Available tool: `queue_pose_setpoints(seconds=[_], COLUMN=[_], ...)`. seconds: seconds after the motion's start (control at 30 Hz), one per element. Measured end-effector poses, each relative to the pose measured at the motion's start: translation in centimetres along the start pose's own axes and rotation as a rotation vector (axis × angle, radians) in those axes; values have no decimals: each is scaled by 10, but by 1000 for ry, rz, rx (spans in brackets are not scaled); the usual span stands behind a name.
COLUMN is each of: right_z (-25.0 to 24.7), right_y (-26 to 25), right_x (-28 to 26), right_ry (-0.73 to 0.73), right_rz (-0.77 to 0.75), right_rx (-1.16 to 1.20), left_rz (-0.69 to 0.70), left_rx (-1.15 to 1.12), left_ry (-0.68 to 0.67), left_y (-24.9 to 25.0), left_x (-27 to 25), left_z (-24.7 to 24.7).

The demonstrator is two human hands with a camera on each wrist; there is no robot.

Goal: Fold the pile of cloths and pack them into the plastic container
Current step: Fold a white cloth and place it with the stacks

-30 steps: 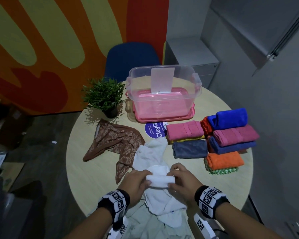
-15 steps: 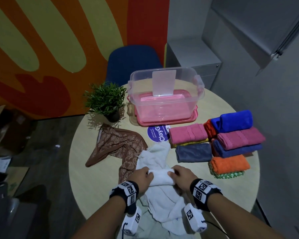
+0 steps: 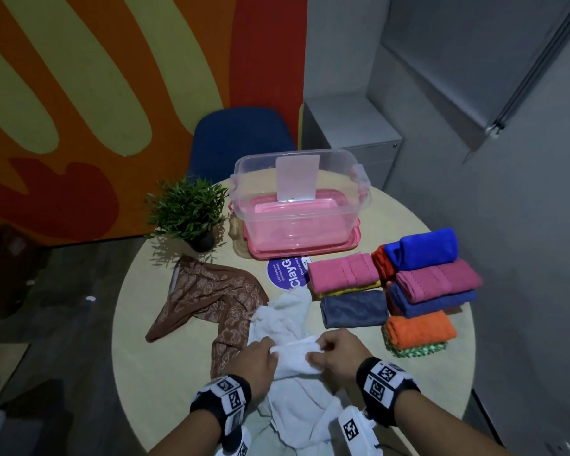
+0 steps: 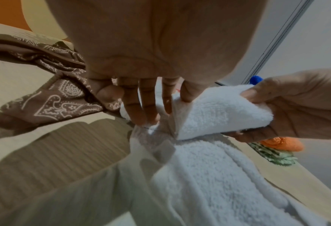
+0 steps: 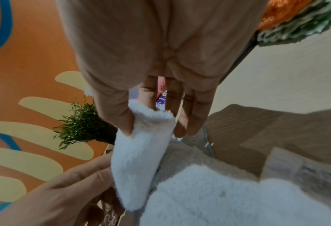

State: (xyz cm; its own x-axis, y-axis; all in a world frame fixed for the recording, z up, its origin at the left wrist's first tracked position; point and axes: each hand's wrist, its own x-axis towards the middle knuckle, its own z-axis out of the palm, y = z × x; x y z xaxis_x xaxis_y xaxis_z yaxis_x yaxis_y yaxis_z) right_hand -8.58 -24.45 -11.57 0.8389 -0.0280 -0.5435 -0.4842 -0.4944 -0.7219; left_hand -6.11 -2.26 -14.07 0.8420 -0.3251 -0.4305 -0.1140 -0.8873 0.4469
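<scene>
A white towel (image 3: 293, 352) lies on the round table's near side, its far end turned over into a thick fold (image 4: 218, 113). My left hand (image 3: 270, 352) pinches the fold's left end, thumb on top and fingers (image 4: 141, 105) under it. My right hand (image 3: 313, 352) pinches the right end between thumb and fingers (image 5: 188, 119). The rest of the towel (image 5: 218, 198) hangs over the table edge toward me. The clear plastic container (image 3: 359, 192) stands open at the far side on its pink lid. A brown patterned cloth (image 3: 211, 297) lies unfolded to the left.
Several folded towels are stacked at the right: pink (image 3: 343, 271), grey (image 3: 354, 307), blue (image 3: 425, 248), orange (image 3: 418, 329). A small potted plant (image 3: 188, 212) stands left of the container. A blue chair (image 3: 241, 139) is behind the table (image 3: 145, 324).
Both hands keep their hold on the white fold and have drawn a little closer together. The folded part has shifted slightly away from me.
</scene>
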Motion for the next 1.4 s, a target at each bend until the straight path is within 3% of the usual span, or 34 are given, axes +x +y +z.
queue_pose_setpoints(seconds=[0.1,0.2,0.3,0.37,0.67,0.77,0.87,1.13,1.4], right_z=[-3,-17,-42,-61,-146,-172,-191,-210,-211], right_y=[0,1,3,8,75,96,111,134,136], right_x=[-5,-12,-18,-22,-33,-30,-25,-17,-12], right_ry=[1,5,-13,-14,150,290,368,211,198], right_rz=[-44,-111,-213,-249,-118,-100,-78,27,102], right_rx=[70,195,295,350,385,410,400,403,359], left_rz=[28,155,197,218,265,292,221,46,-57], left_rx=[13,-216,-511,-545,-621,-569,-481,-440,-425], left_ry=[66,187,-10,-130,-207,-91,12,23,164], left_y=[6,25,53,69,172,206,232,257,257], left_x=[-3,-7,-12,-7,33,53,73,88,85], left_z=[-6,-24,-45,-47,-9,13,34,66,85])
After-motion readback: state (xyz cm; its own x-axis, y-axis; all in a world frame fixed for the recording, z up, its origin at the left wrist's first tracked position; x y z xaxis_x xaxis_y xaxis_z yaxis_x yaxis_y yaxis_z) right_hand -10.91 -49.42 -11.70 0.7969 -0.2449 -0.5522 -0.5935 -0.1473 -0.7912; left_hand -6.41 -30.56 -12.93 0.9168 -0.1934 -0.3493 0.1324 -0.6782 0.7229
